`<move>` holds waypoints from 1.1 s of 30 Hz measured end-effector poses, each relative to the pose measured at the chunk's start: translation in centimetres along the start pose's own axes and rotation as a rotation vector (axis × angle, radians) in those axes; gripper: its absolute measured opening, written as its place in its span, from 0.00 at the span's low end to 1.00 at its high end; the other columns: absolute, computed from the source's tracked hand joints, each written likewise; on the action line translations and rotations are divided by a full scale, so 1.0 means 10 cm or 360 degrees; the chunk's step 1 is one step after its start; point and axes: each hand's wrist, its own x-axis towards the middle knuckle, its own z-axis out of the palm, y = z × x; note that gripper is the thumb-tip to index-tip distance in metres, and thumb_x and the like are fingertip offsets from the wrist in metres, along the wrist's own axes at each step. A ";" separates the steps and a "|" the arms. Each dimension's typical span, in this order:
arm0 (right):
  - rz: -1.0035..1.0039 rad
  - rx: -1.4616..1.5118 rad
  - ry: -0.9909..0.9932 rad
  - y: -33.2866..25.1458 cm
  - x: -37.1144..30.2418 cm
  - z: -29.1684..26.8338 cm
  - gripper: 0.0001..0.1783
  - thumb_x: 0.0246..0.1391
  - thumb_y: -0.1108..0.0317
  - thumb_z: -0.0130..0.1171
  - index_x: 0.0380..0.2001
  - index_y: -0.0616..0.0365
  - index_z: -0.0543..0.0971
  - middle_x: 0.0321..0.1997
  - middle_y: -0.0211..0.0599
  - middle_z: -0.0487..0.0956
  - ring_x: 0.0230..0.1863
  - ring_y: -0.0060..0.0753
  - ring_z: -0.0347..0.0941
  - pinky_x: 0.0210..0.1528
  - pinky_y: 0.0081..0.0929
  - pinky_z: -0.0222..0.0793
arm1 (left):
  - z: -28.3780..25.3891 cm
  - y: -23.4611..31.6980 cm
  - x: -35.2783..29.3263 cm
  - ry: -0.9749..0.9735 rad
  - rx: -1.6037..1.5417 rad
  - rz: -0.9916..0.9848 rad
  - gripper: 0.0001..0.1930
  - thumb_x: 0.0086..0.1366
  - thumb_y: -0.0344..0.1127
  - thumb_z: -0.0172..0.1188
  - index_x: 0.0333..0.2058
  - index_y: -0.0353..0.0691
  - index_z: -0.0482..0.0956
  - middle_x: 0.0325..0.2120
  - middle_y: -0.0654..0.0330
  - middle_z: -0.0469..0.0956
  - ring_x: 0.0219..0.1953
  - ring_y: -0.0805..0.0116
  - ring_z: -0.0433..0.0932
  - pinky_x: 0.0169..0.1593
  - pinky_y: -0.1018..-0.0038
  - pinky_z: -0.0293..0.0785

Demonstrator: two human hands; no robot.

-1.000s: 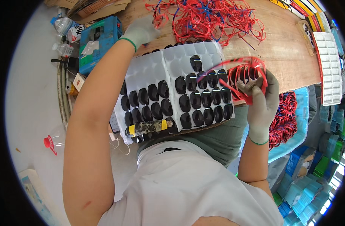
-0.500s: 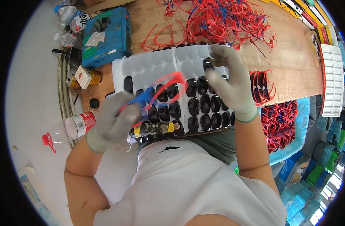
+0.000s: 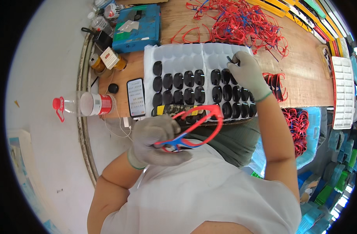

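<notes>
My left hand (image 3: pixel 155 140), in a grey work glove, is closed around one end of a red and blue eyeglass frame (image 3: pixel 216 111). The frame is up in front of my chest, and no lenses show in its rims. In its matching glove, my right hand (image 3: pixel 248 76) pinches a dark lens (image 3: pixel 230 59), seen mostly edge-on. That hand is above the right side of a white moulded lens tray (image 3: pixel 159 50). Rows of dark sunglass lenses (image 3: pixel 188 78) sit in the tray's nearer pockets. The farther pockets hold none.
A tangled heap of red and blue frames (image 3: pixel 241 19) lies at the back. Frames with dark lenses (image 3: pixel 278 85) stand right of the tray, above a light-blue basket (image 3: pixel 313 132). A phone (image 3: pixel 136 97), blue case (image 3: pixel 122 37) and plastic bottle (image 3: pixel 97 103) are on the left.
My left hand has brought the frame closer to my body. The right fingers, apart before, have closed on a dark lens at the tray. The view has shifted, and the phone now shows.
</notes>
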 end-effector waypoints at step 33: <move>-0.0096 0.1888 -0.0025 -1.09 -1.90 -0.14 0.22 0.47 0.87 0.65 0.49 0.68 0.79 0.41 0.38 0.79 0.36 0.22 0.75 0.38 0.19 0.70 | 0.25 0.51 -0.16 -0.0707 0.0692 -0.0570 0.17 0.68 0.30 0.54 0.54 0.34 0.70 0.28 0.47 0.80 0.30 0.45 0.82 0.34 0.59 0.78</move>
